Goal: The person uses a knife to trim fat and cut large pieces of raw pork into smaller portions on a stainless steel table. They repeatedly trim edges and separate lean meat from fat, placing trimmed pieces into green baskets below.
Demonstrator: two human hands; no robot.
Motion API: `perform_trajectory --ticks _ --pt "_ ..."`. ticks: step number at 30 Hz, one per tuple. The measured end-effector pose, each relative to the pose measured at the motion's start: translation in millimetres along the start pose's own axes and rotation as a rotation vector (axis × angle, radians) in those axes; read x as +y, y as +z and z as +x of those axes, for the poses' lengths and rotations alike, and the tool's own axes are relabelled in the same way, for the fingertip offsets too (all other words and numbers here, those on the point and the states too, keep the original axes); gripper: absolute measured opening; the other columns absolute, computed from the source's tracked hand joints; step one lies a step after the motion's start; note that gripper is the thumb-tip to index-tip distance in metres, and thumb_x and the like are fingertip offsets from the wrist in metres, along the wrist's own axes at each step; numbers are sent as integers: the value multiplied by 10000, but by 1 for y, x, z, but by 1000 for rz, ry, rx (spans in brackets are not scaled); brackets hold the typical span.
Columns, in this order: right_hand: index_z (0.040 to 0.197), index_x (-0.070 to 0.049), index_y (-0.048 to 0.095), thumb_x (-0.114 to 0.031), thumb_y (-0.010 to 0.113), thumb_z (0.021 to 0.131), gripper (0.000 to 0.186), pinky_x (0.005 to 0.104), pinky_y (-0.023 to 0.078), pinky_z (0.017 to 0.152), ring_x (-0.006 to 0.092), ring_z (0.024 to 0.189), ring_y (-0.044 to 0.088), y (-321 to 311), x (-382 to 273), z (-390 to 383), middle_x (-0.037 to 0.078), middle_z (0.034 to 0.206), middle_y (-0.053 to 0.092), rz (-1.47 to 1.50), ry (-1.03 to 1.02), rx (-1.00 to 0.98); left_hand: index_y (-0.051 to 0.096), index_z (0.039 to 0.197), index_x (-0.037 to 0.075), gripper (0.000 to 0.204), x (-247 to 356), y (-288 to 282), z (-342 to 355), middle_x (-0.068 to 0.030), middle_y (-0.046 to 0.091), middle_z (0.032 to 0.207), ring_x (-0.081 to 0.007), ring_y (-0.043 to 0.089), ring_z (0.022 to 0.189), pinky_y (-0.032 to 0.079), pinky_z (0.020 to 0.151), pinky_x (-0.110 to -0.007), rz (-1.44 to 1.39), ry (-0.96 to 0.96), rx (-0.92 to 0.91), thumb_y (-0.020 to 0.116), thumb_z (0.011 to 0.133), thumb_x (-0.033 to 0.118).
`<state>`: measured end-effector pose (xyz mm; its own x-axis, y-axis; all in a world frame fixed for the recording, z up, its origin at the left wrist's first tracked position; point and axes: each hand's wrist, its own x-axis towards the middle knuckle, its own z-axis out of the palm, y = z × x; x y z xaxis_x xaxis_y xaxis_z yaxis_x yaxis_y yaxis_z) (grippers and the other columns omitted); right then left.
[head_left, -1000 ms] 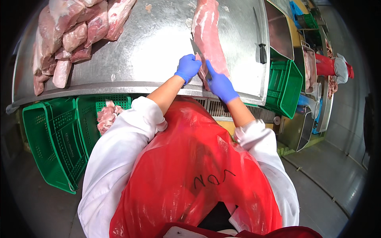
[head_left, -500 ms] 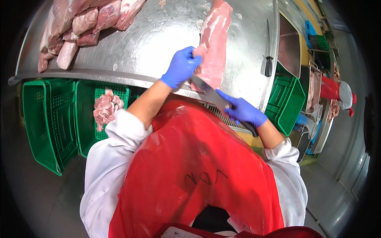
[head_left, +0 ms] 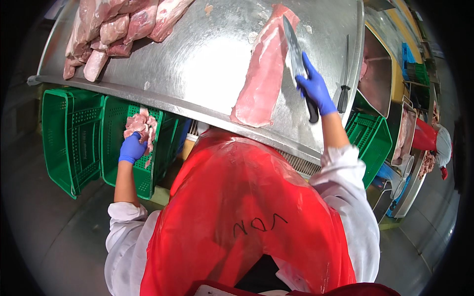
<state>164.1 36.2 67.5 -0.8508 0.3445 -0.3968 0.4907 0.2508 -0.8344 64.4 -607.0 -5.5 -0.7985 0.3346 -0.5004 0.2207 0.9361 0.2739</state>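
Note:
My left hand [head_left: 131, 148], in a blue glove, is down in a green crate [head_left: 110, 138] at the scraps of pink meat [head_left: 137, 123], fingers curled; what they hold is hidden. My right hand [head_left: 316, 89] grips a knife [head_left: 294, 45] by its black handle, index finger extended, the blade pointing away from me over the right edge of a long pale-pink slab of meat [head_left: 256, 86]. The slab lies lengthwise on the steel table [head_left: 182, 74]. A thin black-handled rod [head_left: 343, 98] lies at the table's right.
Piled meat cuts [head_left: 111, 29] cover the table's back left. Another green crate [head_left: 64, 148] is at left, one [head_left: 373, 140] below the right edge. Steel bins [head_left: 375, 74] stand rightward. A person in red and white [head_left: 439, 148] is at far right.
My left hand has left the slab and moved down-left into the crate. My right hand has carried the knife from the near edge up along the slab's right side.

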Motion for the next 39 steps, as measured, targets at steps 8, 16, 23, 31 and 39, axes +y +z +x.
perform_trajectory --ticks 8,16,23,31,39 --pt "1575 -339 350 -117 577 886 758 321 554 594 159 594 620 -35 -45 184 125 816 677 -457 -150 -38 609 1082 -23 361 235 10 50 -238 655 1052 -438 636 996 520 872 -504 -164 442 334 653 865 261" --pt "1566 -304 394 -69 568 902 725 273 492 532 111 574 560 -61 -12 147 49 745 600 -189 -17 -366 606 1144 -2 412 268 -2 35 -189 654 1023 -382 652 937 538 819 -470 -223 513 300 700 859 280" --pt "1568 -290 393 -64 556 925 701 249 476 531 89 593 552 -60 -17 170 16 726 573 -82 -39 -295 601 1215 -23 446 236 -3 50 -218 666 1125 -371 679 983 548 860 -435 -222 344 172 702 889 265" --pt "1566 -261 408 -40 557 887 729 224 438 509 67 568 528 -90 -2 125 -7 779 595 -117 15 -491 595 1190 -19 408 206 1 29 -183 655 1033 -332 659 889 538 802 -405 -294 275 248 726 877 209" --pt "1570 -308 383 -39 542 929 713 227 445 514 67 566 502 -89 -17 117 -11 731 555 -223 53 -551 596 1211 -15 412 192 -9 18 -154 639 949 -277 627 832 516 755 -379 -345 273 299 737 874 175"
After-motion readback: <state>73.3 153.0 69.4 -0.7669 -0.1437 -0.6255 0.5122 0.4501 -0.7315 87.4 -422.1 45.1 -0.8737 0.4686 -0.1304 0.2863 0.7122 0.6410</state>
